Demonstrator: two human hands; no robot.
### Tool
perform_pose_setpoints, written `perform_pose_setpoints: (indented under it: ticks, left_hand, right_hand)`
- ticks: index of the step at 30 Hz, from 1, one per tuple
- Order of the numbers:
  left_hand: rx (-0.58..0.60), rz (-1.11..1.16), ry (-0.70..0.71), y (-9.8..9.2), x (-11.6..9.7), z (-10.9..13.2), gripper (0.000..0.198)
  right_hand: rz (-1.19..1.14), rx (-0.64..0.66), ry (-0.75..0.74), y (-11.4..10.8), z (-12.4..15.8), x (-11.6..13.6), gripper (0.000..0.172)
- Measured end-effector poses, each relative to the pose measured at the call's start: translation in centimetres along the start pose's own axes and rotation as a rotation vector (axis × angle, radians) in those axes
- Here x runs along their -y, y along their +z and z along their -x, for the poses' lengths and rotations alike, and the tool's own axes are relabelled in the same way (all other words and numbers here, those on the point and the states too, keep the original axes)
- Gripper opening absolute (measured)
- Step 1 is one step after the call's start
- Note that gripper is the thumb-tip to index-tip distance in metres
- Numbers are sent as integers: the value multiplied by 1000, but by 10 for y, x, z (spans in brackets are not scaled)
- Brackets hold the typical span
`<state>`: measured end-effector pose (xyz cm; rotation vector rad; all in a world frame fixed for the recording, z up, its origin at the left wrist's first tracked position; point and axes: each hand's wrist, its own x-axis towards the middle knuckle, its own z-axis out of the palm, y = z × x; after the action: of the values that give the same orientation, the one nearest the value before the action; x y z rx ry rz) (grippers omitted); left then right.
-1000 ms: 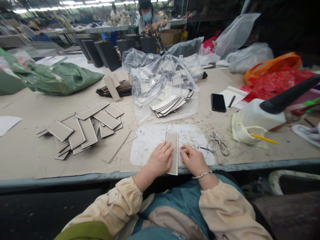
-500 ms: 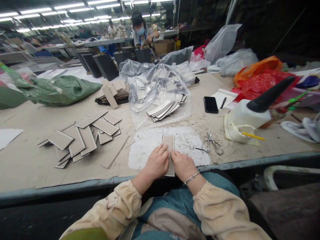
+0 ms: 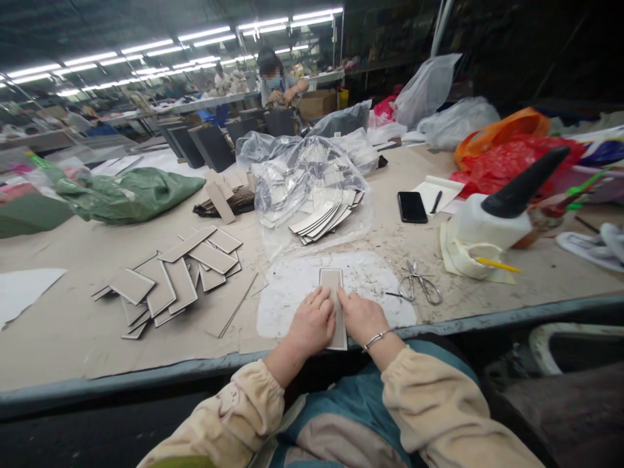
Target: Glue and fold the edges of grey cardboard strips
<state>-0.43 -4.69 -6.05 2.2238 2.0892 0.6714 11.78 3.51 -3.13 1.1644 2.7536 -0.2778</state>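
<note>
A narrow beige rectangular panel (image 3: 331, 278) with a dark-lined edge lies upright to my view on a white sheet (image 3: 283, 286) at the table's front. My left hand (image 3: 314, 320) rests across its left side, fingers together and pressing it down. Along the right edge, my right hand (image 3: 361, 316) has its fingers curled, with the index fingertip near the panel's upper right part. Whatever is under the fingers is hidden. Scissors (image 3: 414, 286) lie on the sheet's right side. To the left is a loose pile of similar panels (image 3: 182, 286).
A clear plastic bag (image 3: 312, 169) of panels stands behind the sheet. Right of it are a phone (image 3: 412, 207), a pen (image 3: 436, 201) and a white bottle (image 3: 502, 224) with a black nozzle. Thin strips (image 3: 238, 305) lie left. A person (image 3: 275, 81) sits across the tables.
The view has tilted and shifted slightly. My right index fingertip has moved a little farther up the panel's right edge. My left hand stays in place on the panel.
</note>
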Motion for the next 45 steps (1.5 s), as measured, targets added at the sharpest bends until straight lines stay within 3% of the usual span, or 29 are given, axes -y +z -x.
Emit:
perform_pose_setpoints:
  ticks: [11,15,20,28,32,36,40,45]
  left_hand:
    - [8,-48,3,0,-1,0,17]
    - [19,-71,20,1,0,1,22]
    - [46,-102,53,3,4,-1,48]
    - [65,-63,35,3,7,-3,38]
    - [79,-41,-28,-3,13,-17,42]
    - [183,-144,-102,-8,14,-45,56]
    - [225,-124,-112,-7,15,-63,42]
    - [215,-47,-165,-8,18,-67,38]
  right_hand:
    - [-48,-50,-12,10,31,14,50]
    - [-234,-87,-17,16,30,1,44]
    - [-468,-191,-118,20,33,-21,33]
    - [-598,-355,28,21,41,-28,30]
    - [-559,-285,46,20,39,-29,30]
    - [-514,-237,39,19,41,-25,29]
    - [-495,-216,53,18,41,-23,29]
    - [-489,-209,67,17,40,-24,28]
